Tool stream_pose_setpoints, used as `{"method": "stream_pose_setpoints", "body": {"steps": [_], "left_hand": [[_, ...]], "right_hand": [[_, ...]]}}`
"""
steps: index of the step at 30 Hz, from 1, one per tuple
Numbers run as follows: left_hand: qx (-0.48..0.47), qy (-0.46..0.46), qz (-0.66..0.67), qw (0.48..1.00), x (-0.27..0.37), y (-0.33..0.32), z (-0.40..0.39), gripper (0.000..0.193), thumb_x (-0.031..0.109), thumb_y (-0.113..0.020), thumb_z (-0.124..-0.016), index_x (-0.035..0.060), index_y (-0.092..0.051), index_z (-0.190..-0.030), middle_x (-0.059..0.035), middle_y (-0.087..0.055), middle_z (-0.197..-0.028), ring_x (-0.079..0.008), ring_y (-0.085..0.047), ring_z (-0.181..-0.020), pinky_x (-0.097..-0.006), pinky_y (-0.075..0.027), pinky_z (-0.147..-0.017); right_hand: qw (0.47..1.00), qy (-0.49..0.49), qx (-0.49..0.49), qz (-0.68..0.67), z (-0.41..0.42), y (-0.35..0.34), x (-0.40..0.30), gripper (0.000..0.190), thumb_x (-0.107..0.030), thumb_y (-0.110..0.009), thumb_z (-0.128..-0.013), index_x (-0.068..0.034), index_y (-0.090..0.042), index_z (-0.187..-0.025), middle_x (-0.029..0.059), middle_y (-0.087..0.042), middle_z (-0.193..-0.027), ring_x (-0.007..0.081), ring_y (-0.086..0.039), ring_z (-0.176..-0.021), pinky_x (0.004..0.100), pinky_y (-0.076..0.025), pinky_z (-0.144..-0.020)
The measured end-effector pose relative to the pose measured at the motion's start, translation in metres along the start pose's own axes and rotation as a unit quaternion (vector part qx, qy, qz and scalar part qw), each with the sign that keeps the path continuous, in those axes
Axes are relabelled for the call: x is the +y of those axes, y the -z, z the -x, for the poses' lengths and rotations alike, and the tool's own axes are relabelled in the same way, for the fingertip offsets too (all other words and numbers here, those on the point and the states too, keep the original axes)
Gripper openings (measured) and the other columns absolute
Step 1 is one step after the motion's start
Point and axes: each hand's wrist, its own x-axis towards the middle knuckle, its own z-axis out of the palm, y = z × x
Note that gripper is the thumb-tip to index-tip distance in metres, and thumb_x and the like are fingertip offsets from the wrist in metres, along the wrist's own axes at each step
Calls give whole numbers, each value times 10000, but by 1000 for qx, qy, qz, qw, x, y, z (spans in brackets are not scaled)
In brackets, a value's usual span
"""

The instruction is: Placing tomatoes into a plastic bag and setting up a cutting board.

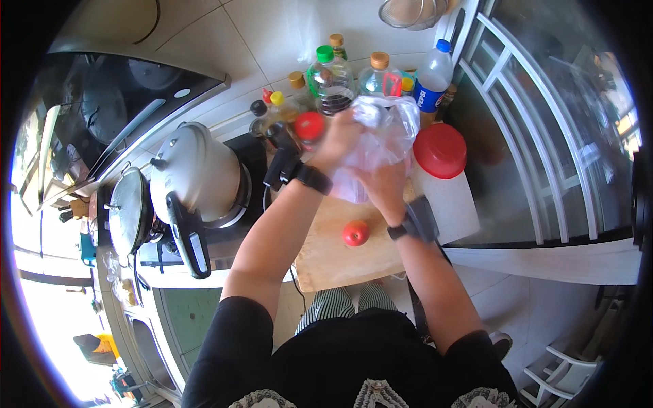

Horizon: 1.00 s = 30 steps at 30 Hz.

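A crinkled clear plastic bag is held up over the far part of a wooden cutting board. My left hand, slightly blurred, grips the bag at its left side. Lower down, my right hand holds the bag's near side, its fingers partly lost in the film. Something pinkish shows through the plastic, too unclear to name. On the board, nearer to me than both hands, lies a round red fruit, a tomato or an apple. Each wrist wears a black strap with a device.
A red plastic bowl stands right of the bag. Behind are several bottles, including a Pepsi bottle and a green-capped jug. To the left, a pressure cooker and a lidded pan occupy the stove. A barred glass panel bounds the right.
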Motion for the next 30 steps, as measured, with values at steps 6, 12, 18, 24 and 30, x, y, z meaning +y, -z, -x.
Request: {"method": "stream_pose_setpoints", "body": {"steps": [6,12,18,24,30], "left_hand": [[49,-195,-354,913,8,-15,43,375,54,-600,-744,22,-544,-1113,-157,-558,-1084,-303,-554,-979,-358,-441,-832],[106,42,-346,931,-45,-19,178,570,186,-713,-680,59,-474,-1182,-166,-471,-1198,-327,-468,-1101,-395,-399,-908],[91,67,-387,915,-112,-55,212,756,178,-768,-598,68,-378,-1236,-163,-444,-1183,-343,-436,-1109,-407,-397,-908],[106,117,-288,944,-112,-45,238,732,102,-769,-566,74,-403,-1199,-165,-450,-1162,-327,-452,-1086,-394,-399,-912],[127,82,-311,938,-97,-34,263,685,73,-744,-579,66,-423,-1184,-153,-477,-1144,-334,-449,-1097,-390,-392,-937]], "right_hand": [[934,-199,4,-297,-21,-42,38,215,-189,-524,-798,-24,-609,-908,215,-621,-843,378,-595,-792,419,-452,-624],[961,-213,95,-148,-42,-47,68,183,-126,-539,-787,3,-599,-901,235,-612,-830,401,-579,-826,444,-446,-673],[945,-218,119,-211,-51,-44,76,171,-71,-544,-773,-1,-611,-914,195,-633,-822,362,-605,-815,393,-467,-690],[945,-172,138,-243,-58,-58,64,191,-38,-545,-740,1,-615,-914,176,-639,-862,341,-605,-844,379,-459,-725],[938,-165,191,-235,-74,-79,57,227,-6,-516,-727,6,-612,-932,164,-639,-878,334,-603,-853,368,-453,-746]]}}
